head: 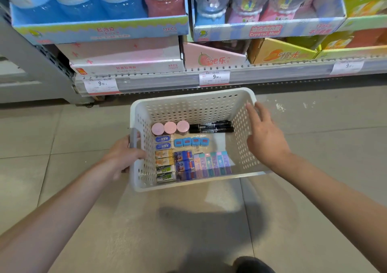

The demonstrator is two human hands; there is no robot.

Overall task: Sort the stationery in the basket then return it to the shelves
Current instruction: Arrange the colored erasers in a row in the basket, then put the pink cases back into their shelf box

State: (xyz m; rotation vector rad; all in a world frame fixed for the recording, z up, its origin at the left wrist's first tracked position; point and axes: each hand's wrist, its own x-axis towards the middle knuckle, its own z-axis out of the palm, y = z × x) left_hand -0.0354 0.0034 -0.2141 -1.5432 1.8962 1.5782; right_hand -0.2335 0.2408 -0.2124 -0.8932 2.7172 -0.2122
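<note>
Plainly past the sorting step: inside the white perforated basket point(194, 105), on the floor before the shelves point(209, 80), three pink-lidded jars point(170, 128) and black markers point(211, 126) along the far side, blue sharpeners point(191, 142) mid-row, boxed erasers point(164, 159) left, pastel lead cases point(212, 164) near. Left hand point(123, 155) with fingers clamped on the left handle. Right hand point(265, 138) over the right rim, fingers apart and straight, gripping nothing. Next, probably: grip that rim, lift level, carry to the matching shelf.
</note>
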